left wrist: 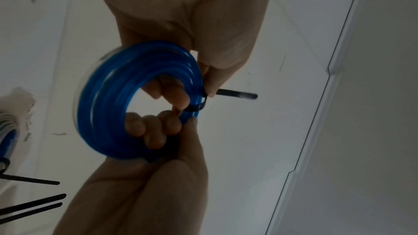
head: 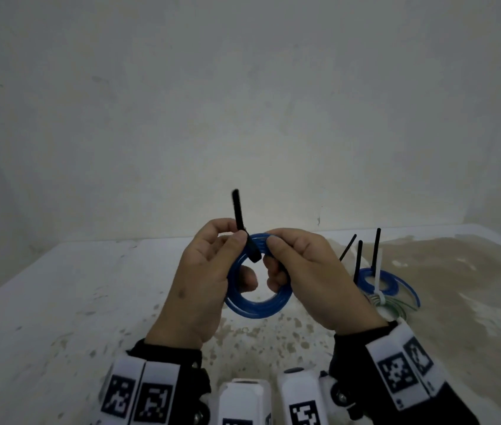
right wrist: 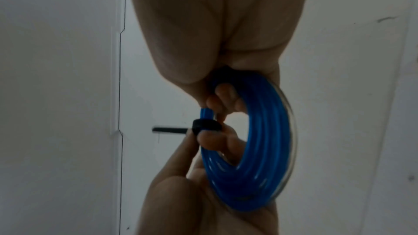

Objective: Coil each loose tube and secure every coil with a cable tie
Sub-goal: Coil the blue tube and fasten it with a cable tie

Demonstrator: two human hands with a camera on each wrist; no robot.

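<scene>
Blue tube coil (left wrist: 101,99), black cable tie (left wrist: 196,107), both hands' grip

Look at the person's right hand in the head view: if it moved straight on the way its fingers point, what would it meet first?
The right hand points leftward across the blue tube coil it holds. Going on, it would probably meet the black cable tie first, then the left hand just beyond; depth is uncertain.

**Three cameras, one shared coil**

The head view looks forward and down from above onto both hands (head: 261,271), raised over the table (head: 59,302) against a wall. Each wrist view sits very close under its own palm and looks along the fingers towards the opposite hand. All three share the blue coil (left wrist: 101,99) and its black tie (right wrist: 207,126).
</scene>
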